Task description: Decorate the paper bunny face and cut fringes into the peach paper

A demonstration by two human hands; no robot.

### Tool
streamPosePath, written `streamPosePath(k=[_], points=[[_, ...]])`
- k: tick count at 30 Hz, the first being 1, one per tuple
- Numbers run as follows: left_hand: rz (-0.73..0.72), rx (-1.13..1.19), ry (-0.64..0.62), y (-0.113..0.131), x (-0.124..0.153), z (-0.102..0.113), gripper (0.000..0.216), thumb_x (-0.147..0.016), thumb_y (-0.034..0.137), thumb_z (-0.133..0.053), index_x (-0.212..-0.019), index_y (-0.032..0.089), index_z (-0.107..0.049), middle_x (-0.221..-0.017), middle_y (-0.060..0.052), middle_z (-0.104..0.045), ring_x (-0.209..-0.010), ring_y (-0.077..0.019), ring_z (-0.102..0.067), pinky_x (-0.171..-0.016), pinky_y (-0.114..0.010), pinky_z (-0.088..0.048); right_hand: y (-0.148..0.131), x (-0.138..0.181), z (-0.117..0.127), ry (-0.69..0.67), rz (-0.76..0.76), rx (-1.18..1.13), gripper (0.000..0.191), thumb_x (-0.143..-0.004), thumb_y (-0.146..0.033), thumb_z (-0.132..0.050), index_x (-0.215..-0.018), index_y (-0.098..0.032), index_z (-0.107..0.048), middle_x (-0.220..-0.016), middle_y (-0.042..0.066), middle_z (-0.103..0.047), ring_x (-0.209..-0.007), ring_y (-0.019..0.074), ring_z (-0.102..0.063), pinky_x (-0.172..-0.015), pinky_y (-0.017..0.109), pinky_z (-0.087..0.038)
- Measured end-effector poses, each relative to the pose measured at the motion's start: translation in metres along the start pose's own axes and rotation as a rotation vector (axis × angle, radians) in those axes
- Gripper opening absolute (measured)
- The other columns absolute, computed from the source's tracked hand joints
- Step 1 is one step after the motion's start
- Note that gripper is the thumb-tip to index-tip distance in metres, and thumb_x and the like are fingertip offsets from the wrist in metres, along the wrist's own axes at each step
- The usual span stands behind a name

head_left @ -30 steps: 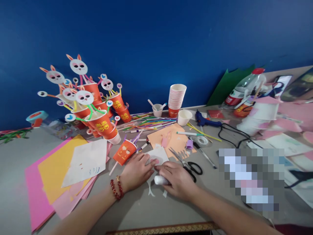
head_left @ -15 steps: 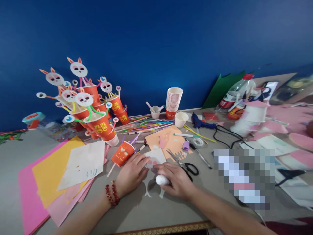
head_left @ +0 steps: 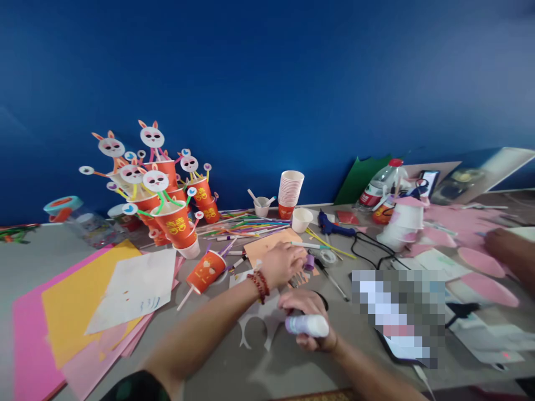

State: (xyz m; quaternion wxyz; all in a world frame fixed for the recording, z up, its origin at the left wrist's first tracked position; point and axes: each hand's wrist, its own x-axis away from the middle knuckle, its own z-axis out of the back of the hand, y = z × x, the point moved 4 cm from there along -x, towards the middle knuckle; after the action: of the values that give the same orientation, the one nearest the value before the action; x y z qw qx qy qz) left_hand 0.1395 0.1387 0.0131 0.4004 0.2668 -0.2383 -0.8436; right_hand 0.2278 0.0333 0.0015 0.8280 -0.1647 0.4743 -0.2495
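Note:
In the head view my right hand (head_left: 307, 312) is closed around a glue stick (head_left: 311, 325), a white tube with a purple band, tilted sideways over the table. My left hand (head_left: 283, 263) stretches across to the right above an orange paper sheet (head_left: 261, 243), its fingers bent and nothing visible in them. Just beyond those fingertips lies a small purple cap (head_left: 309, 262). Beneath my left wrist is a white paper cutout (head_left: 253, 309) with leg-like strips, partly hidden by my forearm. The black-handled scissors (head_left: 323, 299) are mostly covered by my hands.
Red cups with rabbit faces (head_left: 172, 221) stand at the left, behind stacked coloured paper (head_left: 31, 328). A tipped red cup (head_left: 207, 271) lies nearer. Stacked cups (head_left: 290, 192), a blue glue gun (head_left: 334, 225) and a bottle (head_left: 378, 186) line the back. Another person's hand (head_left: 510, 253) is at right.
My left hand has left the white cutout and swung right toward the purple cap. My right hand has lifted off the paper and shifted right with the glue stick. The view has shifted.

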Motion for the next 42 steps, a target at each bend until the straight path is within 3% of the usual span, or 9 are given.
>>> streamPosePath(k=[4, 7, 9, 14, 18, 22, 31, 37, 42], points=[[0.108, 0.081, -0.056, 0.004, -0.033, -0.024, 0.023, -0.079, 0.037, -0.069, -0.089, 0.017, -0.068, -0.095, -0.011, -0.069, -0.099, -0.0301, -0.061, -0.089, -0.041, -0.046, 0.004, 0.003, 0.004, 0.007, -0.070, 0.044, 0.061, -0.090, -0.072, -0.027, -0.090, -0.021, -0.060, -0.073, 0.005, -0.068, -0.065, 0.0206, -0.065, -0.065, 0.034, -0.049], [0.174, 0.205, -0.068, 0.002, -0.040, -0.028, 0.015, -0.070, 0.027, -0.074, -0.077, 0.018, -0.065, -0.085, -0.008, -0.068, -0.093, -0.0288, -0.062, -0.086, -0.040, -0.046, 0.008, 0.001, 0.007, 0.013, -0.135, 0.047, 0.040, -0.091, -0.058, -0.041, -0.086, -0.022, -0.058, -0.071, 0.003, -0.067, -0.064, 0.0193, -0.063, -0.065, 0.032, -0.047], [0.219, 0.329, -0.046, -0.003, -0.036, -0.021, 0.016, -0.072, 0.025, -0.071, -0.084, 0.017, -0.064, -0.086, -0.007, -0.067, -0.092, -0.0259, -0.062, -0.083, -0.038, -0.047, 0.013, -0.001, 0.007, 0.034, -0.213, 0.007, 0.025, -0.090, -0.045, -0.049, -0.083, -0.023, -0.056, -0.069, 0.002, -0.065, -0.062, 0.0178, -0.061, -0.063, 0.030, -0.047], [0.294, 0.729, -0.049, -0.011, -0.002, 0.013, 0.037, -0.091, 0.041, -0.051, -0.119, 0.016, -0.055, -0.098, -0.009, -0.066, -0.090, -0.0183, -0.067, -0.069, -0.026, -0.049, 0.033, -0.003, 0.003, 0.094, -0.500, -0.059, 0.016, -0.087, -0.033, -0.052, -0.078, -0.021, -0.055, -0.060, -0.001, -0.059, -0.053, 0.0149, -0.054, -0.054, 0.025, -0.043], [0.342, 0.970, -0.056, -0.004, 0.036, 0.031, 0.041, -0.086, 0.044, -0.062, -0.116, 0.016, -0.060, -0.097, -0.008, -0.064, -0.084, -0.0158, -0.065, -0.072, -0.026, -0.049, 0.037, -0.006, -0.003, 0.017, -0.547, -0.013, 0.020, -0.086, -0.034, -0.053, -0.072, -0.020, -0.053, -0.059, -0.001, -0.057, -0.053, 0.0143, -0.051, -0.053, 0.024, -0.041], [0.372, 1.251, -0.031, 0.008, 0.056, 0.036, 0.037, -0.078, 0.034, -0.075, -0.110, 0.017, -0.066, -0.095, -0.004, -0.061, -0.081, -0.0128, -0.059, -0.071, -0.023, -0.047, 0.034, -0.007, -0.007, -0.072, -0.536, 0.042, 0.020, -0.085, -0.038, -0.054, -0.076, -0.020, -0.056, -0.062, 0.000, -0.060, -0.055, 0.0152, -0.052, -0.053, 0.025, -0.040], [0.166, 0.728, 0.035, 0.022, 0.068, 0.053, 0.036, -0.086, 0.033, -0.068, -0.120, 0.021, -0.066, -0.104, -0.006, -0.068, -0.083, -0.0159, -0.060, -0.078, -0.028, -0.048, 0.031, -0.006, -0.009, -0.123, -0.501, 0.136, 0.026, -0.088, -0.040, -0.053, -0.069, -0.021, -0.052, -0.054, -0.001, -0.055, -0.048, 0.0148, -0.048, -0.048, 0.025, -0.034], [0.046, 0.494, 0.132, 0.026, 0.076, 0.058, 0.032, -0.086, 0.030, -0.069, -0.118, 0.022, -0.069, -0.103, -0.006, -0.071, -0.084, -0.0173, -0.063, -0.084, -0.032, -0.050, 0.025, -0.006, -0.009, -0.151, -0.462, 0.081, 0.019, -0.087, -0.036, -0.053, -0.076, -0.021, -0.056, -0.059, -0.001, -0.058, -0.051, 0.0162, -0.052, -0.051, 0.026, -0.036], [-0.071, 0.353, 0.211, 0.033, 0.086, 0.057, 0.031, -0.090, 0.027, -0.065, -0.120, 0.022, -0.068, -0.112, -0.007, -0.072, -0.102, -0.0218, -0.065, -0.093, -0.036, -0.050, 0.025, -0.004, -0.011, -0.181, -0.476, 0.002, 0.016, -0.086, -0.034, -0.053, -0.076, -0.022, -0.053, -0.061, -0.001, -0.056, -0.053, 0.0154, -0.050, -0.052, 0.025, -0.036]])
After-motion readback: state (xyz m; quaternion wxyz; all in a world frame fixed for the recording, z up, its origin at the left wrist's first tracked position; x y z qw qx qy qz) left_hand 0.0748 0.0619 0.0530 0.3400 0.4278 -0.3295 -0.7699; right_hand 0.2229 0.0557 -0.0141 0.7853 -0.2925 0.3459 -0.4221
